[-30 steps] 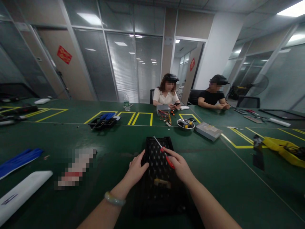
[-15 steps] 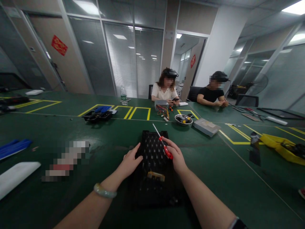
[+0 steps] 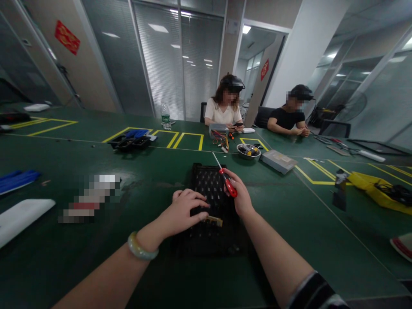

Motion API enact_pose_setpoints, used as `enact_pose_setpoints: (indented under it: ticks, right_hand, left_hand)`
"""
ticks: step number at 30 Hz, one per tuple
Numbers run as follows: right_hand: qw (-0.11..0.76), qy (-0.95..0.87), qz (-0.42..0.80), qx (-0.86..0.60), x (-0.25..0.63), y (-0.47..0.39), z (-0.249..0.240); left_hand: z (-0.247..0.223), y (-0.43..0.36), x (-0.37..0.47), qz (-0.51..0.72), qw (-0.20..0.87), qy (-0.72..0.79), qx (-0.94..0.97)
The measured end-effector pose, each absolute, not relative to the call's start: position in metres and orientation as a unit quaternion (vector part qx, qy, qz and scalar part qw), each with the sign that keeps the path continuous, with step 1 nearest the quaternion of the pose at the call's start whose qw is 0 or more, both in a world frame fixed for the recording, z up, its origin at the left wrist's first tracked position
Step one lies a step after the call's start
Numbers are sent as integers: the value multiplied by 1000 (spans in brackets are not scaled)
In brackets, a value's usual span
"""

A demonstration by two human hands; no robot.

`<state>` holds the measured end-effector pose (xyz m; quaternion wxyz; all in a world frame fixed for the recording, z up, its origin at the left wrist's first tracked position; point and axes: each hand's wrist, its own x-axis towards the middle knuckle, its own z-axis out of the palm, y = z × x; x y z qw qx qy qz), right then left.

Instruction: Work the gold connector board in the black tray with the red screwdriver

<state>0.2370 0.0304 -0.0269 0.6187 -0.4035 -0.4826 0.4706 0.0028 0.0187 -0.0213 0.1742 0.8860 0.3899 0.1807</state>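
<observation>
A black perforated panel (image 3: 210, 184) lies on the green table in front of me. On its lower half sits a small yellowish-brown part (image 3: 215, 221). My left hand (image 3: 185, 210) reaches over the panel's left side, fingers spread, with the thumb tip at the left end of that small part; whether it touches is unclear. At the panel's right edge my right hand (image 3: 240, 193) is closed around a red-handled screwdriver (image 3: 230, 186), whose shaft points up and to the left.
Beyond the panel are a metal bowl (image 3: 248, 151) of small parts, a grey metal box (image 3: 278, 161), coloured wires (image 3: 220, 139) and a black tray (image 3: 128, 142). Two people sit across the table. A white object (image 3: 25, 219) lies left, a yellow bag (image 3: 376, 189) right.
My left hand has moved right over the panel, towards the small yellowish-brown part. My right hand still holds the screwdriver, slightly further right. The camera view has tilted down.
</observation>
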Motion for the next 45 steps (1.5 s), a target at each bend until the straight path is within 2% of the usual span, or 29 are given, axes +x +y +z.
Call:
enact_pose_setpoints:
  ticks: [6, 28, 31, 39, 45]
  right_hand:
    - [615, -487, 469, -405, 238, 31, -29]
    - [621, -489, 467, -396, 237, 31, -29]
    - [619, -490, 466, -398, 238, 31, -30]
    - [576, -520, 484, -405, 235, 24, -17]
    - [505, -570, 514, -396, 226, 15, -12]
  left_hand:
    - [-23, 12, 6, 129, 203, 357, 902]
    - [-22, 9, 10, 185, 201, 408, 871]
    - [-19, 8, 9, 220, 234, 430, 844]
    - [-18, 11, 5, 345, 416, 409, 736]
    - [-15, 8, 6, 362, 414, 398, 735]
